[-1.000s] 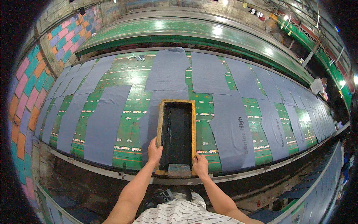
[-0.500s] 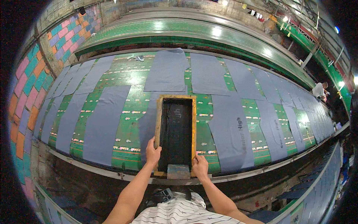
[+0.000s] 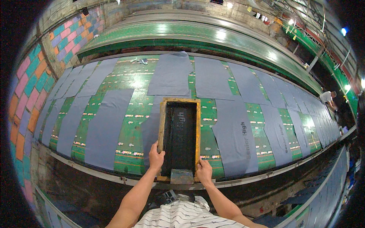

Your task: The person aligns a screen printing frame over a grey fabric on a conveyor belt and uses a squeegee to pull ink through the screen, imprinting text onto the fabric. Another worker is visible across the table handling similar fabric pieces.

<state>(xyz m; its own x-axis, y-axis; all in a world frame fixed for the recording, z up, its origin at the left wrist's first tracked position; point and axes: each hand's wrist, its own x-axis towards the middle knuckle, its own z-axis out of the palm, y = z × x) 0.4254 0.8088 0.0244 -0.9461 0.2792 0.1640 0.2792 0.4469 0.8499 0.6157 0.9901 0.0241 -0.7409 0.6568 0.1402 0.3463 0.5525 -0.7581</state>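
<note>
My left hand grips the left side of a long wooden screen frame with yellowed edges, and my right hand holds its right side near the lower corner. The frame lies over a grey-blue fabric piece at the middle of the green printing table. Its dark inside shows faint lettering. A stained bluish-grey block sits at the frame's near end. Rows of cut fabric pieces lie either side; several to the right carry dark printed lettering.
Small pale items lie at the table's back. More long green tables stand behind, beside a painted block wall at left. Another person bends over the table's far right end. A metal rail curves at lower right.
The frame sits slightly differently, its far edge a little farther from me than a second ago, and lettering now shows through its dark inside. The other person has bent lower.
</note>
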